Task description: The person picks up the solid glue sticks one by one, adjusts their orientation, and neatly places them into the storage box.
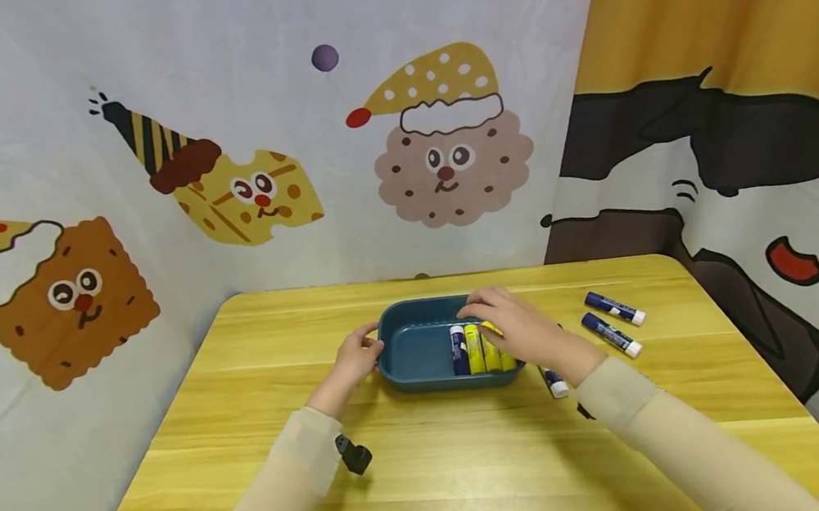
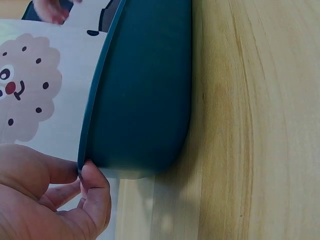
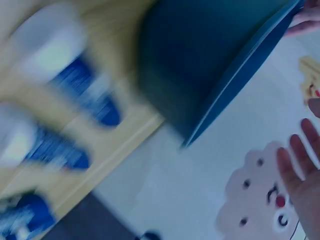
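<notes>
A dark teal tray [image 1: 422,386] with rounded corners stands on the wooden table. My left hand [image 1: 357,353] pinches its left rim; in the left wrist view, the thumb and fingers [image 2: 97,187] grip the tray's edge [image 2: 142,90]. Inside, toward the right end, a dark blue glue stick [image 1: 459,353] lies beside yellow glue sticks [image 1: 474,350] in a row. Over that end hovers my right hand [image 1: 516,323], covering part of the row. Its fingers [image 3: 301,155] are spread and hold nothing in the right wrist view.
Two blue glue sticks with white caps [image 1: 614,308] [image 1: 611,335] lie right of the tray on the table [image 1: 430,467]. Another white-capped stick [image 1: 557,383] is partly hidden under my right forearm. A cartoon-printed curtain [image 1: 269,22] hangs behind the table.
</notes>
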`<state>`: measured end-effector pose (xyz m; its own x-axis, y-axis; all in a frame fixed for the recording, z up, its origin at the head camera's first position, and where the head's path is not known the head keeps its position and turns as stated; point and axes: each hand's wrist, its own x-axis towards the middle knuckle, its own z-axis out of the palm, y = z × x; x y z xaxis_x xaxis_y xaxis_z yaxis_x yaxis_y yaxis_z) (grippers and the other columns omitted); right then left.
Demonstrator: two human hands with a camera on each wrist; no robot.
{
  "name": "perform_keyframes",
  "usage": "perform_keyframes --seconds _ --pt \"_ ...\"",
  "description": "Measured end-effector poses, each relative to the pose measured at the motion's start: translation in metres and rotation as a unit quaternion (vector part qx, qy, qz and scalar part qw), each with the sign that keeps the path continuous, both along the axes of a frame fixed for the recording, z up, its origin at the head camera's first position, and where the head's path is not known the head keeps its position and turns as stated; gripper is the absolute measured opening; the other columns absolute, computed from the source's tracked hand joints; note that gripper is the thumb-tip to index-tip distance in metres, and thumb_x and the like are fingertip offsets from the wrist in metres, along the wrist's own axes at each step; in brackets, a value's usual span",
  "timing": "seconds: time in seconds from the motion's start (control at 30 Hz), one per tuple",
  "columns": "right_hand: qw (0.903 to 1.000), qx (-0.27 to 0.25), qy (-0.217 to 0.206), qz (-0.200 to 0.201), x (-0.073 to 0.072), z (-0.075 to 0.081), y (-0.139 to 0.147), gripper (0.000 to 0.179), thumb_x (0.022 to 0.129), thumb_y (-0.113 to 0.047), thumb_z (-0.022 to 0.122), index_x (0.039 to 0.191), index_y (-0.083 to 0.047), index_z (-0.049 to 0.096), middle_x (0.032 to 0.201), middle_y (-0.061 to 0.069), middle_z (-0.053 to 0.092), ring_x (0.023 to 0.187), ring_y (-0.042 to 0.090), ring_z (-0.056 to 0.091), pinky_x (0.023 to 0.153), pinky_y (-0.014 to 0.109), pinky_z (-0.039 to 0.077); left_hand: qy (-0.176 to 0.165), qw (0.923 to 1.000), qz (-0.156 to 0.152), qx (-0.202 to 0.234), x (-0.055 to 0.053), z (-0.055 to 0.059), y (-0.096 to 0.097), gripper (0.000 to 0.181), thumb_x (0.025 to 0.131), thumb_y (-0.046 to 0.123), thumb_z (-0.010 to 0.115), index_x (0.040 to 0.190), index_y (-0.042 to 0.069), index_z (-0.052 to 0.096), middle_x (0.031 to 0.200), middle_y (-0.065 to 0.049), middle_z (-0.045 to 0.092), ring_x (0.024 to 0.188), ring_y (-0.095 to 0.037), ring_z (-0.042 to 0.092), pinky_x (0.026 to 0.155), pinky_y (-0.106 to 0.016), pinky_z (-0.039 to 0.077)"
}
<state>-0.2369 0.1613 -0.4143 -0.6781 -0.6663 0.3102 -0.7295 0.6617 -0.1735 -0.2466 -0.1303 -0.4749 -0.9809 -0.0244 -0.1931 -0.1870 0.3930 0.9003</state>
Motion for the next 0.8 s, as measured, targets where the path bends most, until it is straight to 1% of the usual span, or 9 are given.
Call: perform_keyframes --seconds 0.07,0.13,0.3,0.4,0.53,0.67,0.8 --pt "0.9996 -0.006 0.021 0.019 0.001 -0.001 0.021 0.036 0.088 -0.003 0.063 0.121 -0.015 0.061 0.124 0.007 0.053 0.114 0.024 0.049 0.094 0.040 0.048 0.001 1.0000 -0.002 0.002 0.000 -0.001 0.000 0.042 0.095 0.007 0.053 0.137 0.008 0.049 0.093 -0.011 0.051 0.057 -0.015 0.048 0.062 -0.039 0.053" --pt "0.9992 -0.002 0.034 0.023 0.002 -0.005 0.041 0.040 0.086 0.002 0.063 0.122 -0.014 0.060 0.126 0.008 0.052 0.117 0.026 0.049 0.094 0.042 0.048 0.004 1.0000 -0.003 0.003 -0.001 -0.002 0.000 0.042 0.095 0.006 0.053 0.137 0.008 0.049 0.092 -0.011 0.051 0.058 -0.015 0.049 0.062 -0.039 0.053" --pt "0.9986 0.026 0.046 -0.003 0.003 -0.026 0.087 0.052 0.083 0.009 0.061 0.129 -0.012 0.054 0.131 0.009 0.051 0.121 0.027 0.048 0.096 0.047 0.045 0.005 1.0000 0.000 0.006 -0.002 -0.002 -0.001 0.041 0.095 0.006 0.053 0.136 0.008 0.049 0.091 -0.011 0.052 0.058 -0.015 0.049 0.062 -0.039 0.054" --pt "0.9981 0.037 0.048 -0.013 0.004 -0.039 0.109 0.052 0.082 0.010 0.061 0.128 -0.011 0.054 0.130 0.008 0.052 0.121 0.027 0.048 0.097 0.050 0.043 0.005 0.9999 -0.005 0.007 -0.002 -0.003 0.000 0.041 0.095 0.007 0.053 0.136 0.008 0.049 0.091 -0.011 0.052 0.058 -0.014 0.049 0.063 -0.040 0.054" --pt "0.9976 0.055 0.043 -0.006 0.005 -0.055 0.127 0.041 0.083 0.009 0.061 0.119 -0.011 0.059 0.126 0.007 0.055 0.119 0.028 0.050 0.099 0.051 0.042 0.006 1.0000 -0.004 0.006 -0.002 -0.004 -0.001 0.041 0.095 0.006 0.054 0.136 0.008 0.049 0.091 -0.011 0.052 0.057 -0.014 0.049 0.061 -0.039 0.054" --pt "0.9939 0.106 0.030 -0.006 0.005 -0.068 0.139 0.036 0.085 0.005 0.063 0.115 -0.015 0.063 0.130 0.006 0.056 0.123 0.031 0.049 0.099 0.055 0.041 0.005 1.0000 0.001 0.000 -0.002 -0.003 -0.002 0.041 0.095 0.006 0.054 0.136 0.008 0.050 0.091 -0.012 0.052 0.056 -0.014 0.049 0.060 -0.038 0.053" --pt "0.9885 0.150 0.015 -0.010 0.004 -0.076 0.146 0.035 0.086 0.001 0.064 0.114 -0.020 0.064 0.135 0.004 0.054 0.128 0.032 0.045 0.102 0.056 0.037 0.002 1.0000 -0.003 -0.004 -0.002 -0.002 -0.002 0.042 0.095 0.007 0.054 0.137 0.009 0.049 0.094 -0.012 0.053 0.057 -0.014 0.049 0.062 -0.039 0.054"
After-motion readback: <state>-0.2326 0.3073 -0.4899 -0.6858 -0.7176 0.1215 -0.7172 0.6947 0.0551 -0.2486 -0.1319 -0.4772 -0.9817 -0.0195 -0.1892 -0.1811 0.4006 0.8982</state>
